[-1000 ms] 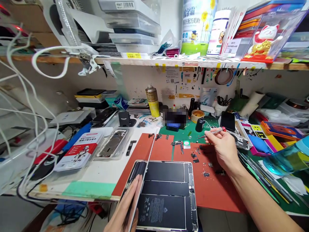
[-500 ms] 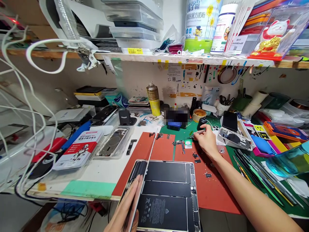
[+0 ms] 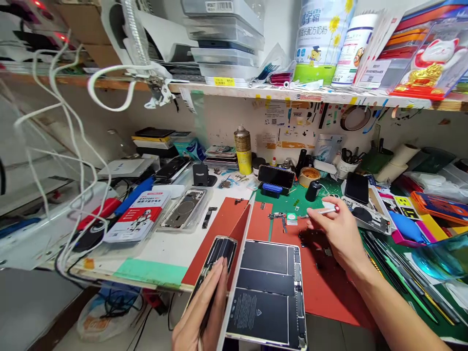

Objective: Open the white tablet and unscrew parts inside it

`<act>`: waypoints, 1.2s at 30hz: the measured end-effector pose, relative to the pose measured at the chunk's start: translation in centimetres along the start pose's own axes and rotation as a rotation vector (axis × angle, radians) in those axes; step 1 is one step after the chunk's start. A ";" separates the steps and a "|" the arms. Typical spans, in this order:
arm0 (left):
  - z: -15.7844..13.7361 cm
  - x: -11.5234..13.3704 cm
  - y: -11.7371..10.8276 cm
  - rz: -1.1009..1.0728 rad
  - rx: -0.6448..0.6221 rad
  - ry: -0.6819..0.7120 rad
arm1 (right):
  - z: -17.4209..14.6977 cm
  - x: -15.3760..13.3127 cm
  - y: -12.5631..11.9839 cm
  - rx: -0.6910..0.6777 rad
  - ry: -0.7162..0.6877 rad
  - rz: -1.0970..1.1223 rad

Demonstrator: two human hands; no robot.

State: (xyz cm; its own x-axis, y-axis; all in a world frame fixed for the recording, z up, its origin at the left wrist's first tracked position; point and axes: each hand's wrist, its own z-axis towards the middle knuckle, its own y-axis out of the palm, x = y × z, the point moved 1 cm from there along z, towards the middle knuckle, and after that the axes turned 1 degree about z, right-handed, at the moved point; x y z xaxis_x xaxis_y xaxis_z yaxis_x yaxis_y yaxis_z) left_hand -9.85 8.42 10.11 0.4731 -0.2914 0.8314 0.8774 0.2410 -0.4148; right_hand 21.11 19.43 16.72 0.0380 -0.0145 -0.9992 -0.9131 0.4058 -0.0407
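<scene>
An opened tablet (image 3: 265, 287) lies on the red mat, its black batteries and metal frame exposed. My left hand (image 3: 206, 302) is closed on the tablet's screen panel (image 3: 234, 278), which stands almost upright along the left side of the body. The panel's shiny inner face mirrors the mat and fingers. Over the mat's right side, my right hand (image 3: 336, 231) pinches a slim screwdriver (image 3: 323, 210) with a pale shaft and red end. Its tip points left, toward a small green-and-white square (image 3: 291, 218) and a flex cable part (image 3: 277, 215).
A phone (image 3: 276, 176) leans on a blue stand behind the mat. A phone shell in a clear tray (image 3: 185, 209) and a battery box (image 3: 137, 217) sit left. Tweezers and pry tools (image 3: 405, 278) lie right, beside a blue translucent bottle (image 3: 442, 256). A shelf (image 3: 292, 92) hangs above.
The screen panel has swung more upright in my left hand. My right hand has lifted and turned, bringing the screwdriver level. The whole view has shifted, so the bench appears further right.
</scene>
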 end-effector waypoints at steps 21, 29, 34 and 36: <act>-1.1 -1.8 0.2 -0.111 -0.103 0.074 | -18.9 5.0 8.2 -0.246 0.545 0.295; -1.1 -1.6 0.4 -0.117 -0.084 0.082 | -18.4 6.4 7.6 -0.204 0.570 0.288; -1.1 -1.6 0.3 -0.116 -0.089 0.069 | -18.8 5.3 8.1 -0.121 0.552 0.305; -1.1 -1.6 0.3 -0.112 -0.092 0.074 | -19.2 4.2 8.6 -0.077 0.520 0.332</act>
State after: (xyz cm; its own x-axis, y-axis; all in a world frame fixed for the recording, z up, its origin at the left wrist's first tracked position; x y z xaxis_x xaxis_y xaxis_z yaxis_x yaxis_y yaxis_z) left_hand -10.26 7.97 8.29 0.3734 -0.3800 0.8462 0.9270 0.1187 -0.3557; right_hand 5.65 5.30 12.13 -0.4382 -0.3498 -0.8280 -0.8695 0.3986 0.2918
